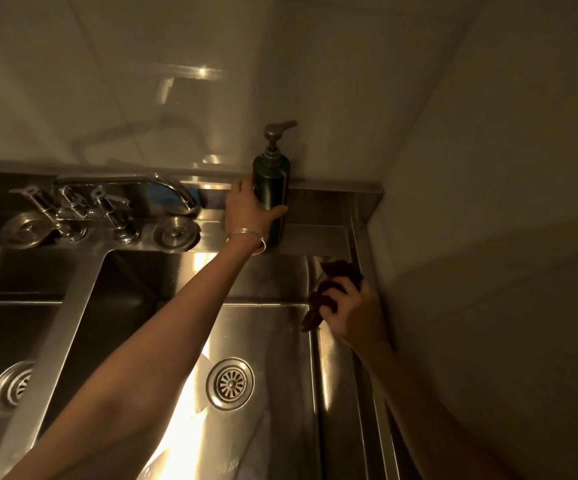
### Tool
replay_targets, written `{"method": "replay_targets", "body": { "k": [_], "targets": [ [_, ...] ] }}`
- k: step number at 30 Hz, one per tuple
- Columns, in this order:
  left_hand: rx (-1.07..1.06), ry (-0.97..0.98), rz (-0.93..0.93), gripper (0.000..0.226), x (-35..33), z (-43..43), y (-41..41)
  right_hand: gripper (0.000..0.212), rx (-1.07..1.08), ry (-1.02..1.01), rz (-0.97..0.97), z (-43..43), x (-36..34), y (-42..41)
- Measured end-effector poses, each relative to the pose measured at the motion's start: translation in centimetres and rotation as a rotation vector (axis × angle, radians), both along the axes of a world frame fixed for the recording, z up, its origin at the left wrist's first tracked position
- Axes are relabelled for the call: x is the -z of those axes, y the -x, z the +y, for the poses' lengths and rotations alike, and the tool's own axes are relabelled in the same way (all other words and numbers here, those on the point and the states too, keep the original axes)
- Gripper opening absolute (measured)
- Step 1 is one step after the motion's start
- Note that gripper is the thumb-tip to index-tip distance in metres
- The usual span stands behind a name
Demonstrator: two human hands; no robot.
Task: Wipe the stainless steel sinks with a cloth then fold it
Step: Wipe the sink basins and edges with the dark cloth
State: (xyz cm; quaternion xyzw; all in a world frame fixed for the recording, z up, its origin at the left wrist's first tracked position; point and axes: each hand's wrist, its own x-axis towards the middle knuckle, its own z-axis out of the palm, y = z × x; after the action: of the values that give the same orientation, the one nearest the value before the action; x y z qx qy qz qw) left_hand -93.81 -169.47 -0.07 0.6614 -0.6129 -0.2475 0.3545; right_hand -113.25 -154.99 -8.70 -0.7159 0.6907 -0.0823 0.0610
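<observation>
Gripping soap bottle [273, 183] on back ledge [318, 233] with left hand [246, 211], fingers [243, 184] curled round; clutching bunched cloth [319, 303] in right hand [358, 315] at right sink [334, 375] rim corner, wall [488, 254] just beside.

Both arms, the left [163, 327] and the right [419, 403], show bare forearms all the way to the hands. A thin, plain, silvery metal bangle [246, 237] rings the wrist just below the left hand [247, 206]; it may be two slim rings lying close together, but the dim light leaves that unclear. The right hand [360, 313] is bare too.
</observation>
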Motion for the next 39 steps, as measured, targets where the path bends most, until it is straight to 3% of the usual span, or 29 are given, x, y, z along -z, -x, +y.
{"method": "replay_targets", "body": {
  "k": [4, 7, 11, 13, 16, 21, 24, 26, 32, 36, 39],
  "targets": [
    [0.056, -0.068, -0.045, 0.094, -0.1, 2.2, -1.4, 0.041, -0.003, -0.134, 0.08, -0.1, -0.3, -0.5],
    [0.244, -0.101, -0.144, 0.072, 0.9, 7.8, -4.6, 0.033, -0.038, -0.162, 0.159, 0.6, -0.7, -0.6],
    [0.341, -0.199, -0.313, 0.047, 4.3, 18.4, -12.7, 0.032, -0.108, 0.024, 0.24, 3.8, -0.4, -0.8],
    [0.311, -0.271, -0.364, 0.044, 5.7, 23.7, -17.2, 0.04, -0.137, -0.026, 0.305, 6.0, 0.0, -1.0],
    [0.268, -0.332, -0.423, 0.048, 7.4, 31.0, -23.3, 0.067, -0.219, -0.272, 0.392, 9.4, 1.2, -2.3],
    [0.25, -0.328, -0.487, 0.057, 8.6, 37.5, -29.0, 0.037, -0.092, -0.235, 0.108, 14.8, 0.9, -5.0],
    [0.204, -0.27, -0.536, 0.059, 8.3, 38.1, -30.6, 0.052, -0.148, -0.278, -0.106, 16.0, 0.5, -9.2],
    [0.186, -0.244, -0.582, 0.058, 8.3, 37.5, -31.2, 0.06, -0.233, -0.367, -0.113, 16.0, 0.4, -12.6],
    [0.146, -0.224, -0.581, 0.059, 9.0, 32.9, -31.3, 0.035, -0.427, -0.556, -0.241, 14.3, 3.2, -21.2],
    [0.188, -0.188, -0.676, 0.053, 9.2, 31.8, -32.1, 0.05, -0.498, -0.589, -0.376, 13.0, 5.4, -25.8],
    [0.255, -0.211, -0.72, 0.062, 9.7, 31.9, -32.8, 0.062, -0.617, -0.55, -0.324, 11.8, 8.0, -28.3]
  ]
}}
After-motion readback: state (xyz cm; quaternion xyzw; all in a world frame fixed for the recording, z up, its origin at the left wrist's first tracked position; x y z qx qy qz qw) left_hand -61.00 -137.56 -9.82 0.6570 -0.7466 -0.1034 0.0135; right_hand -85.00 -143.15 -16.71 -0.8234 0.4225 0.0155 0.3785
